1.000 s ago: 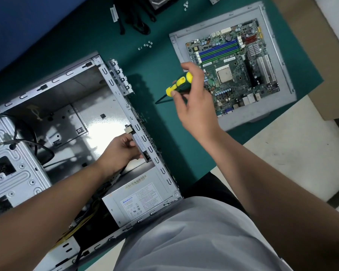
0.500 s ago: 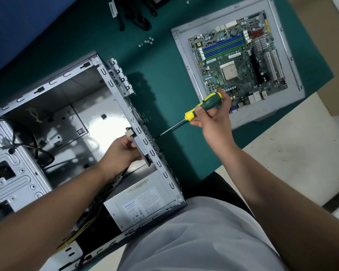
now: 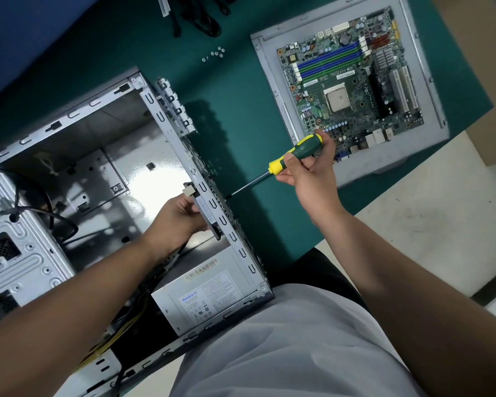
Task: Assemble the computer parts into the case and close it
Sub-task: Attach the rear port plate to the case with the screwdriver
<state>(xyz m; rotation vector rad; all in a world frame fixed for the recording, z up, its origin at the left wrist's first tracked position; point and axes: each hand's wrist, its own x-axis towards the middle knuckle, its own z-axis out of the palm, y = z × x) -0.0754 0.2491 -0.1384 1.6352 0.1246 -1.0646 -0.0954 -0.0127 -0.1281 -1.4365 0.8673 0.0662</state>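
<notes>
An open computer case (image 3: 78, 156) lies on its side on the left part of the green counter (image 3: 241, 90), its open face up. The left hand (image 3: 181, 222) reaches inside it, and its fingers (image 3: 191, 209) are curled round a small flat part (image 3: 208, 214) held against the inner face of the case's right wall. The right hand (image 3: 309, 173) is outside that wall, its fingers closed round the green and yellow handle of a screwdriver (image 3: 292, 156); the shaft slopes down to the left and its tip meets the outer face of the same wall, just beside the held part. In the near right corner of the case sits a grey power supply (image 3: 209, 293) with a printed label, and yellow and black wires (image 3: 112, 339) trail from it toward the near left. A perforated metal drive cage (image 3: 15, 253) fills the left end of the case. Well apart on the far right, a motherboard (image 3: 352, 78) with blue and green memory slots lies face up on a grey metal panel (image 3: 272, 81) resting on the counter. A small cluster of screws (image 3: 214, 54) lies on the counter between the case and the panel, farther back, and black cables (image 3: 201, 15) lie at the far edge.
</notes>
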